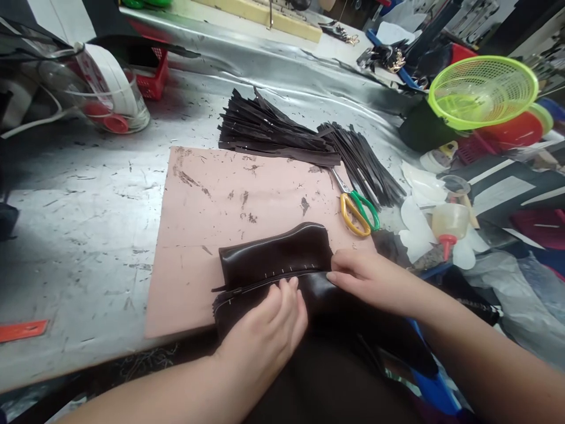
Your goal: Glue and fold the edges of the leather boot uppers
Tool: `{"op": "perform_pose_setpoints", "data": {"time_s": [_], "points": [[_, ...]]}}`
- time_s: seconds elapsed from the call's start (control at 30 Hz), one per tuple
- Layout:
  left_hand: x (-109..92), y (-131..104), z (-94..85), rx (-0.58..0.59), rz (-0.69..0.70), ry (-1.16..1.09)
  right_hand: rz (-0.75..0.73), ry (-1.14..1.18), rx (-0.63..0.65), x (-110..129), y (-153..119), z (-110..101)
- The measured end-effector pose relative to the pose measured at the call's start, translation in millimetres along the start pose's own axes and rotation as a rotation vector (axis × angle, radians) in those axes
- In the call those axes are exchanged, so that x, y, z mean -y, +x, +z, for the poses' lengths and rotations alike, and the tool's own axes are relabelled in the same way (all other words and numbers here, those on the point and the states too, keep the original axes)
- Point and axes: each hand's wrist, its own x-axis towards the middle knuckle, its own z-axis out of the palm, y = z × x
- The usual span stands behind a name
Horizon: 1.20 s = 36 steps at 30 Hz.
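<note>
In the head view, the dark leather piece (273,253) lies across the near edge of the pink mat (198,206), its long axis running left to right and rising slightly toward the far side at the right. A seam (253,286) follows that axis, and the upper panel with its short white marks lies just beyond it. The left hand (269,318) is the nearer to the seam's middle: its bunched fingertips touch there from the near side, though I cannot tell whether they pinch or only press. The right hand (364,271) holds the leather at the right, thumb and curled fingers drawn close; the scissors (355,213) lie beyond it.
</note>
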Motion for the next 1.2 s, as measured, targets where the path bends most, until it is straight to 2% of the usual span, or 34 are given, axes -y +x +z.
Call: {"op": "perform_pose_setpoints", "data": {"time_s": [0.07, 0.2, 0.47, 0.57, 0.7, 0.77, 0.87, 0.97, 1.03, 1.07, 1.2], "points": [[-1, 4, 0.3, -0.023, -0.005, -0.008, -0.049, 0.130, -0.019, -9, -4, 4], [-1, 8, 0.5, -0.041, -0.016, -0.021, -0.075, 0.184, -0.119, -18, -10, 17], [2, 15, -2.2, -0.050, -0.035, -0.034, 0.025, 0.207, -0.182, -15, -9, 23], [-1, 21, -4.0, 0.005, -0.033, 0.000, 0.067, 0.118, -0.206, -11, -5, 25], [-4, 37, -6.5, 0.151, -0.065, 0.043, 0.091, -0.007, -0.243, -7, -3, 31], [-3, 45, -7.3, 0.179, -0.102, 0.019, 0.084, -0.079, -0.344, -11, -6, 36], [-1, 53, -7.9, 0.160, -0.135, -0.014, 0.030, -0.137, -0.615, -22, -17, 45], [0, 55, -7.7, 0.142, -0.133, -0.025, -0.174, -0.080, -0.790, -33, -28, 53], [-1, 53, -6.9, 0.140, -0.124, -0.029, -0.261, -0.004, -0.832, -37, -31, 58], [-2, 53, -6.3, 0.140, -0.124, -0.029, -0.258, 0.055, -0.842, -38, -30, 60], [-1, 50, -3.7, 0.144, -0.124, -0.031, -0.108, 0.316, -0.812, -42, -23, 63]]}}
